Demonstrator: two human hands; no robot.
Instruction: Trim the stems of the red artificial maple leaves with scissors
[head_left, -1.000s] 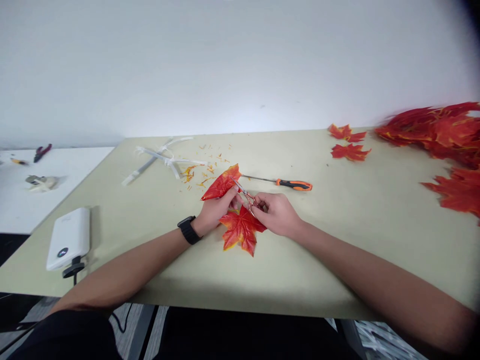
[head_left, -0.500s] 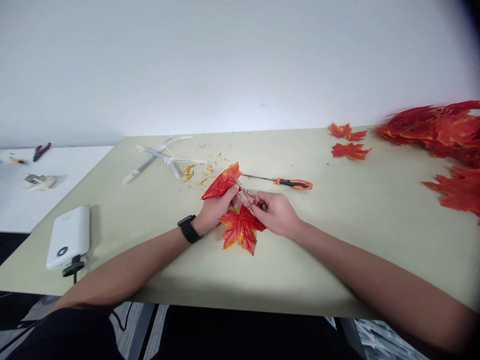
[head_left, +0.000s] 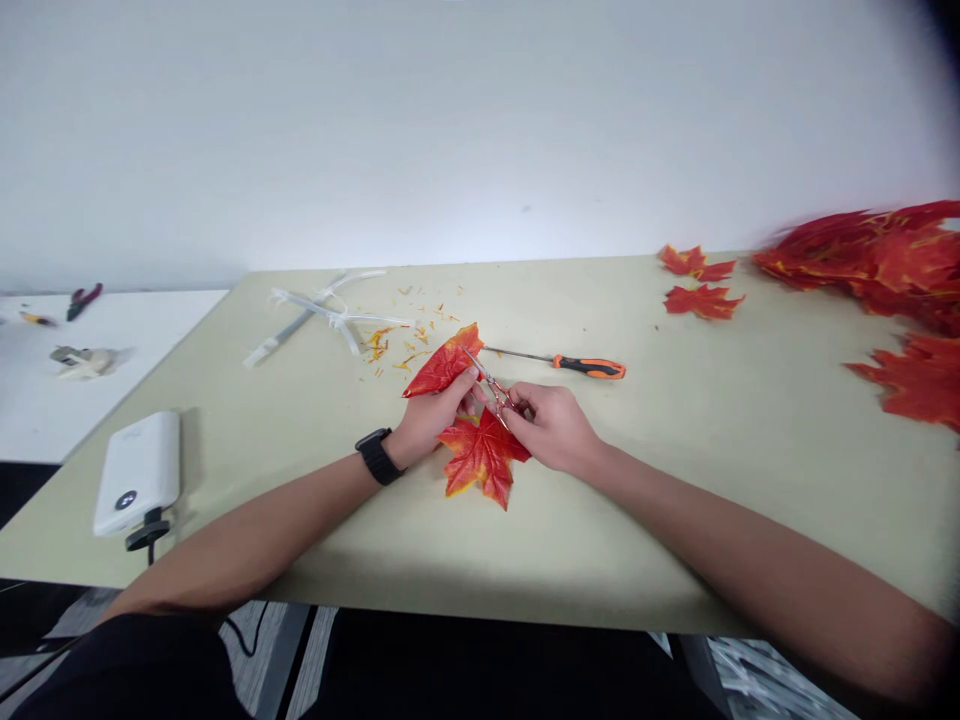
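Note:
My left hand is closed on a red artificial maple leaf, pinching it between thumb and fingers. In my right hand is a small pair of scissors with copper-coloured handles, its blades pointing up and left across the leaf's right side. Whether the blades cut into the leaf cannot be made out. A second red maple leaf with yellow edges lies below both hands, its upper part partly covered by them. Just beyond the hands, a screwdriver with an orange and black handle lies on the table.
Yellow and orange scraps lie scattered past the left hand, beside some clear plastic strips. A white power bank with a cable stands at the left. Two maple leaves and a larger leaf pile occupy the right.

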